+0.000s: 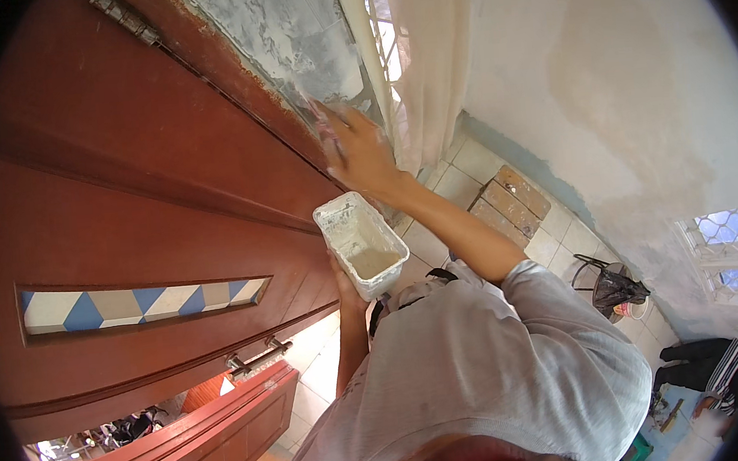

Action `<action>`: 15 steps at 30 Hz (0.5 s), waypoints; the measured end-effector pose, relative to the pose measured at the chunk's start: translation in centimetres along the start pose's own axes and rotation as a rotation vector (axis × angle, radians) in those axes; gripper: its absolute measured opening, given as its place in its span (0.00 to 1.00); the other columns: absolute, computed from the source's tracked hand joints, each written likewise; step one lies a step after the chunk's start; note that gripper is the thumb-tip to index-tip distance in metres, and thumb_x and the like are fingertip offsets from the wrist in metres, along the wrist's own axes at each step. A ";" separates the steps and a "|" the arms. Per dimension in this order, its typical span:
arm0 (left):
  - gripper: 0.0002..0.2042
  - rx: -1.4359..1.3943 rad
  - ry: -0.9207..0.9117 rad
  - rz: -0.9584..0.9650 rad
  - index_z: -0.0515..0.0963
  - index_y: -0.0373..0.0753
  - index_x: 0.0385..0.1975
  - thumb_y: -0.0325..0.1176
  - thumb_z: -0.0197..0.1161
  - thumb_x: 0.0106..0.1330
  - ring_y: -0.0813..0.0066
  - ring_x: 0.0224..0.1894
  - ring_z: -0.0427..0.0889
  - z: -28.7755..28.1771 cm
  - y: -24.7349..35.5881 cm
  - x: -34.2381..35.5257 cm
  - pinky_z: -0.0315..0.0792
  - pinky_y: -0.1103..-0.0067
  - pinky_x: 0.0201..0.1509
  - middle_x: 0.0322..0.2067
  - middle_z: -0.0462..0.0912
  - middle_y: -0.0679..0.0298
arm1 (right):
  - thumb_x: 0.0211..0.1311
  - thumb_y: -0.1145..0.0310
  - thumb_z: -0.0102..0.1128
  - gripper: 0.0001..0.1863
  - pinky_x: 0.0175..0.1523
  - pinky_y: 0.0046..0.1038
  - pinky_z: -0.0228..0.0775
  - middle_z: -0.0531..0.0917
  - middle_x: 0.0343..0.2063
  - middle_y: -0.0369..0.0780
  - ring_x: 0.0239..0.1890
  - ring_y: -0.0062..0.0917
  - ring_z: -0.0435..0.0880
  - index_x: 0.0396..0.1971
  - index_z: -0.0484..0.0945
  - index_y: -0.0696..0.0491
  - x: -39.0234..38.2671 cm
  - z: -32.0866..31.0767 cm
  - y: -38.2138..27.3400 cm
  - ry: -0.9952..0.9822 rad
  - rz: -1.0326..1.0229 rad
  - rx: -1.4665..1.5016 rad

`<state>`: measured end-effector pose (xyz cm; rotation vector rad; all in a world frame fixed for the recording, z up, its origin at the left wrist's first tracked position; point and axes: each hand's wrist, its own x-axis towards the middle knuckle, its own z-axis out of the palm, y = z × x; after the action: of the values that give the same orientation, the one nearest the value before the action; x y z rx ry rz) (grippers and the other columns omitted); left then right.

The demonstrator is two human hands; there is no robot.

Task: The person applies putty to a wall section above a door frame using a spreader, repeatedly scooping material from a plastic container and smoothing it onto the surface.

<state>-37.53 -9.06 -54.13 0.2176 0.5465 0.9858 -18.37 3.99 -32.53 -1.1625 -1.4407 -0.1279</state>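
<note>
My left hand [350,281] grips the side of a white rectangular plastic tub [387,274], held in front of my body. Pale, wet-looking material lies in its bottom and coats its inner walls. Beyond the tub, my right hand [363,151] is raised at a narrow strip of wall [284,29], grey with white smears. Its fingers close round a small tool with a reddish handle [322,120], blurred by motion. I cannot make out whether it is a brush or a scraper. The tool's tip is at the lower part of the strip, near the reddish door frame [240,76].
A large red-brown door [124,198] fills the left, with a second leaf [186,444] below it. A cream curtain [426,70] hangs right of the strip. On the tiled floor stand a wooden stool [510,206] and a chair with a black bag [618,289]. Dark clothes [700,365] lie lower right.
</note>
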 end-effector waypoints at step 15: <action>0.40 0.053 -0.012 0.015 0.59 0.44 0.77 0.70 0.39 0.76 0.54 0.71 0.71 -0.2 0.1 0.7 0.70 0.61 0.73 0.72 0.67 0.56 | 0.60 0.77 0.60 0.29 0.49 0.41 0.81 0.81 0.50 0.46 0.45 0.40 0.86 0.65 0.77 0.52 2.8 -2.5 1.0 0.039 0.040 0.068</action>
<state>-37.41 -8.47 -54.51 0.2751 0.5614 0.9845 -15.34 4.35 -30.15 -1.1269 -1.3765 -0.0732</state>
